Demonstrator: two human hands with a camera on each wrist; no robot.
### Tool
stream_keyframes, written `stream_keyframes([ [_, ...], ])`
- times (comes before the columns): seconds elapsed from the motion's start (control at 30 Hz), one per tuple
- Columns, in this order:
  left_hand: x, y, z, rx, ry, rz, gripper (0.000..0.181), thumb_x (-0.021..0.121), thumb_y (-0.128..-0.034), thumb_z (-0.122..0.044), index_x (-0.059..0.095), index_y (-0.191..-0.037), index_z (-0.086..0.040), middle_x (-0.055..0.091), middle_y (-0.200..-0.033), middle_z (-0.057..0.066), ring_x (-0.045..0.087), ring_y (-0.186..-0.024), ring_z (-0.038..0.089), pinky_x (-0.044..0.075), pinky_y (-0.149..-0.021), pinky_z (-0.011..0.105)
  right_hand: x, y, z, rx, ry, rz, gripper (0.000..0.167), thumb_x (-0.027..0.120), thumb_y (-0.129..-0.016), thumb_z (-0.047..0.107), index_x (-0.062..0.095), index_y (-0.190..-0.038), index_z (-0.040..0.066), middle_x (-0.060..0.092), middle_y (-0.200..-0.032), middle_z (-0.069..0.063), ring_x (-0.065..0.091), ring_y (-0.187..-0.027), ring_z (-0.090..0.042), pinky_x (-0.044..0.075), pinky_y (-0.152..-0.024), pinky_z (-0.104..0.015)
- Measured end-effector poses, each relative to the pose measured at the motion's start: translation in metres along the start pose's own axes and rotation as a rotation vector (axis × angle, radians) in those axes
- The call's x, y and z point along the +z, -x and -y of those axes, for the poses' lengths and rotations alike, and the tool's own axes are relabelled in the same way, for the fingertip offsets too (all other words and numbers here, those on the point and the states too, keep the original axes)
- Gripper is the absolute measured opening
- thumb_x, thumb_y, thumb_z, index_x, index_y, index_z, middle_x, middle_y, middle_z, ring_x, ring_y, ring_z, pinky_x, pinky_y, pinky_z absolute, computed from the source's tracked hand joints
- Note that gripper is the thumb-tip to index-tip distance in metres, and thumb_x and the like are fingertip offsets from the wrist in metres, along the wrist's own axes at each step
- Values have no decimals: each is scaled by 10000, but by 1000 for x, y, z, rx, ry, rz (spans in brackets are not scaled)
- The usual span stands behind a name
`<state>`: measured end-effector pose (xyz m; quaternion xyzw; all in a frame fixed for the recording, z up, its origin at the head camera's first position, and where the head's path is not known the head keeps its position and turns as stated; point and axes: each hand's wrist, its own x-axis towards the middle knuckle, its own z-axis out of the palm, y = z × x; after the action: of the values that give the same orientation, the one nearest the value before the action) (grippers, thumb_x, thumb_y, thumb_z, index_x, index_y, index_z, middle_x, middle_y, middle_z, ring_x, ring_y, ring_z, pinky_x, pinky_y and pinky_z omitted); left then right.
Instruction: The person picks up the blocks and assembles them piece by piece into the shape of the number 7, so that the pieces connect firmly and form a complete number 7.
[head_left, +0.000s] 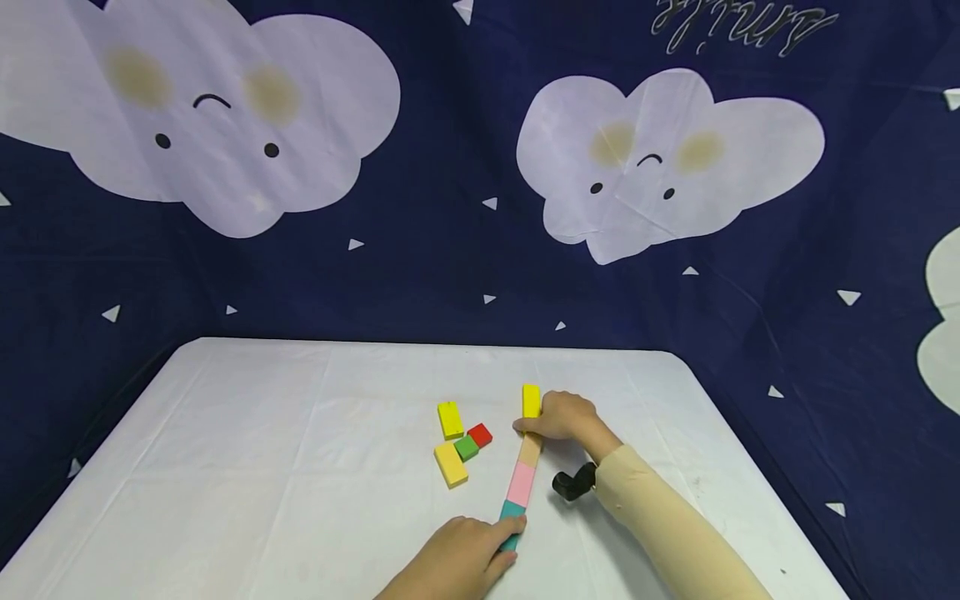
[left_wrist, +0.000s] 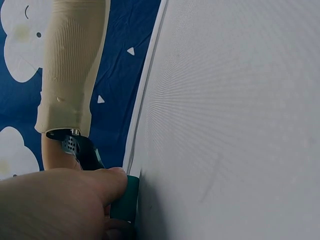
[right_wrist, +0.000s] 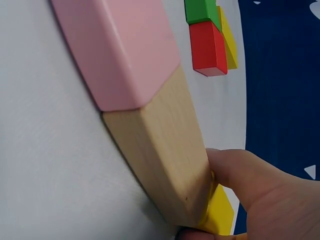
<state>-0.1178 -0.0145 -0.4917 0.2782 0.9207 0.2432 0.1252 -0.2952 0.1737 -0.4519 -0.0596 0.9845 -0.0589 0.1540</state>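
A single line of blocks runs away from me in the head view: a teal block (head_left: 513,509) nearest, then a pink block (head_left: 521,483), a plain wooden block (head_left: 530,450) and a yellow block (head_left: 531,400) at the far end. My left hand (head_left: 457,557) pinches the teal block between thumb and fingers; the left wrist view shows the teal block (left_wrist: 125,200) under the thumb. With thumb and fingers astride the row, my right hand (head_left: 566,415) grips the yellow block (right_wrist: 220,212) where it meets the wooden block (right_wrist: 165,155). That joint is partly hidden.
Left of the row lie loose blocks: a yellow one (head_left: 450,420), a red one (head_left: 480,435), a green one (head_left: 467,448) and another yellow one (head_left: 451,465). A black device (head_left: 573,483) juts from the right sleeve over the white table (head_left: 300,467).
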Motion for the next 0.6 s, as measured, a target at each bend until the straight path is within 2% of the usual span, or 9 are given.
stream_keyframes([
  [0.13,1,0,1,-1,-5,-3,395,601,-979,-397,554,-1364,-323,723,-954,-124,572,-756,-41,523,-801,280,1,-1,1,3,0,6,533,675,-805,638,582,-827,114,509,-693,-14,488,-631,-176,350,-567,-297],
  [0.43,-1,-2,-2,-55,12,39,393,606,-974,-407,555,-1358,-342,708,-942,-130,540,-730,-18,522,-828,292,2,0,1,16,-3,25,563,689,-782,657,579,-845,108,517,-708,-24,495,-645,-184,359,-576,-298],
  [0.6,-2,-2,-3,-53,7,36,394,606,-975,-403,554,-1360,-338,701,-924,-129,526,-714,-12,516,-817,286,1,-1,0,20,-12,58,535,672,-796,643,588,-846,117,509,-703,-17,495,-640,-182,362,-578,-298],
])
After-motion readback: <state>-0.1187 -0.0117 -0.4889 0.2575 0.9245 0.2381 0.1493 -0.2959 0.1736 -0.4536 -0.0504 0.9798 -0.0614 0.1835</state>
